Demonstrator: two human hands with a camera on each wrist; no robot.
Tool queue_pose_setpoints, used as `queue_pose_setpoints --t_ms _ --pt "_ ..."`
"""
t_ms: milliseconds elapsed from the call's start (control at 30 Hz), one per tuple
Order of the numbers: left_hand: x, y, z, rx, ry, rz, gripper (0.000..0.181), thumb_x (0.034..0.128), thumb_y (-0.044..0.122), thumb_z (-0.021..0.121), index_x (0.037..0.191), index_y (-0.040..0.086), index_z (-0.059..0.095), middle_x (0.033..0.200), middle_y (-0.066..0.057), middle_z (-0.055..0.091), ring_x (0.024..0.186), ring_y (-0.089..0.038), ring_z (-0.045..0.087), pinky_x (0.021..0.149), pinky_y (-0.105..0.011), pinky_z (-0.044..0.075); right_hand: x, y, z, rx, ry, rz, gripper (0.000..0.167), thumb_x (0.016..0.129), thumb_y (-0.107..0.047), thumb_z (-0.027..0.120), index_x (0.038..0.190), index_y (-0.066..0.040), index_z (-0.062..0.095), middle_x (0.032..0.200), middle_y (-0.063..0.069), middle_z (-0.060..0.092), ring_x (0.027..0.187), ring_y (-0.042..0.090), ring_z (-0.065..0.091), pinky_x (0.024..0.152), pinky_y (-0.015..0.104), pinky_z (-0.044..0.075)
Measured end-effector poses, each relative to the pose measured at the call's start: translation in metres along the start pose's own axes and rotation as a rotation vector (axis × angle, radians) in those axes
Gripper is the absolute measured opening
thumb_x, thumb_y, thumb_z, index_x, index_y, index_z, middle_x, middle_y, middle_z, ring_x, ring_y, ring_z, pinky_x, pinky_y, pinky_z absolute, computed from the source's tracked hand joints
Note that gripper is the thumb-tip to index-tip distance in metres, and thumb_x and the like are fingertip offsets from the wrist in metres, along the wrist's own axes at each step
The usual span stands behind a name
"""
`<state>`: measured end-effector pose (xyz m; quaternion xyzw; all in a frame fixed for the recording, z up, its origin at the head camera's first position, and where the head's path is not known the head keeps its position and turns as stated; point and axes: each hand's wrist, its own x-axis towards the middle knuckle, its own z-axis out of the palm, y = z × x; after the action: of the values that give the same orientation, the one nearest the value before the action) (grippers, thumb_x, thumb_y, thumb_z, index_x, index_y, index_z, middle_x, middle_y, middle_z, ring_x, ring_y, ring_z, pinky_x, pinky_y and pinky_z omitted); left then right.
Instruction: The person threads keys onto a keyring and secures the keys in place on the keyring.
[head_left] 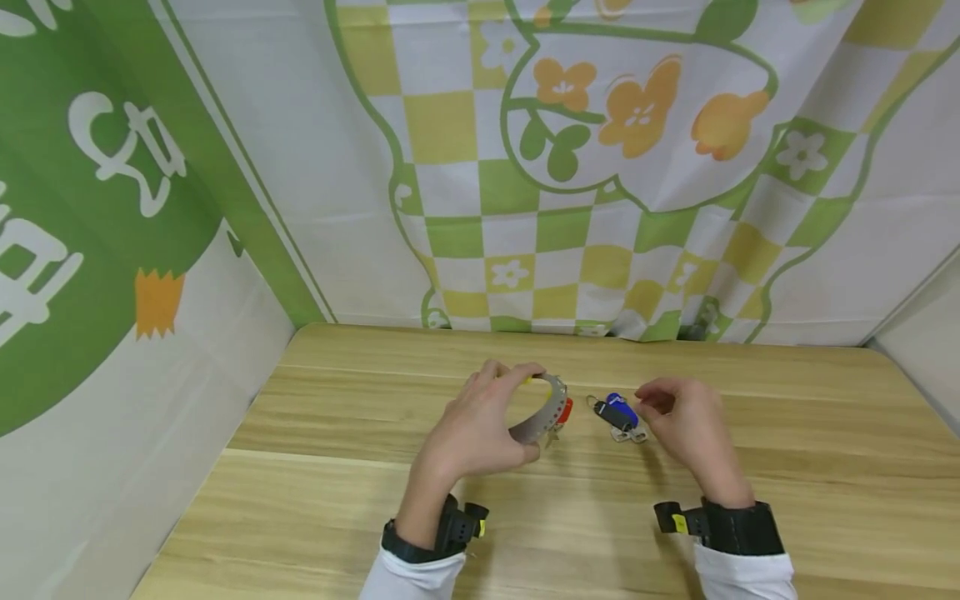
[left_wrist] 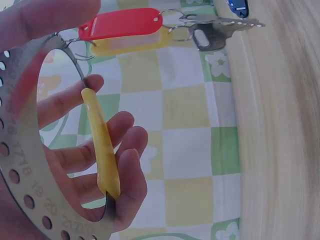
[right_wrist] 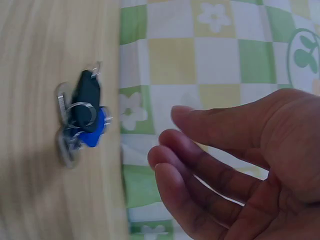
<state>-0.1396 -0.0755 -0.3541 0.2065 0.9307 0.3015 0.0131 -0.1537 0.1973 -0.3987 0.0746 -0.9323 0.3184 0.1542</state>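
My left hand [head_left: 480,425] grips a grey metal ring [left_wrist: 30,185] with numbered holes and a yellow grip section [left_wrist: 102,145]. From the ring hang a red key tag [left_wrist: 122,23] and a yellow tag [left_wrist: 130,45], with keys [left_wrist: 212,32] attached. Right of it, a black key tag [head_left: 612,415] and a blue tag [head_left: 622,407] with keys [head_left: 628,434] lie on the table. Just right of these my right hand [head_left: 690,433] hovers, fingers loosely bent and holding nothing; in the right wrist view a gap separates the fingertips [right_wrist: 167,150] from the black tag [right_wrist: 86,100].
The wooden table [head_left: 337,492] extends around both hands. Behind it hangs a curtain [head_left: 457,133] with green and yellow checks and flowers, and a green and white cloth [head_left: 217,350] covers the left side.
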Motion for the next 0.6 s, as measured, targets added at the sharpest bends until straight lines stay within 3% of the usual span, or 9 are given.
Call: queue_pose_setpoints --t_ms 267,400,600 --pt "0.0 -0.002 0.0 -0.023 0.047 -0.008 0.087 0.0675 0.024 0.085 0.148 0.029 0.051 0.111 -0.001 0.051 0.096 -0.021 0.051 0.07 -0.039 0.044 -0.001 0.01 0.019 -0.029 -0.147 0.108 0.025 0.086 -0.004 0.075 0.11 0.003 0.073 0.093 0.017 0.072 0.082 0.03 0.069 0.072 0.046 0.054" --pt "0.0 -0.002 0.0 -0.02 0.049 -0.007 0.087 0.0679 0.025 0.086 0.148 0.028 0.051 0.112 -0.002 0.051 0.097 -0.021 0.051 0.07 -0.039 0.044 0.0 0.01 0.031 -0.071 -0.14 0.086 0.031 0.085 -0.006 0.076 0.115 0.003 0.072 0.101 0.024 0.07 0.09 0.039 0.068 0.076 0.052 0.053" --pt "0.001 -0.001 0.0 -0.016 0.044 0.001 0.087 0.0681 0.026 0.087 0.147 0.026 0.052 0.113 -0.003 0.051 0.096 -0.022 0.051 0.069 -0.038 0.044 -0.001 0.008 0.044 -0.114 -0.119 -0.023 0.038 0.085 -0.009 0.078 0.12 0.003 0.07 0.119 0.03 0.062 0.109 0.052 0.055 0.091 0.061 0.044"
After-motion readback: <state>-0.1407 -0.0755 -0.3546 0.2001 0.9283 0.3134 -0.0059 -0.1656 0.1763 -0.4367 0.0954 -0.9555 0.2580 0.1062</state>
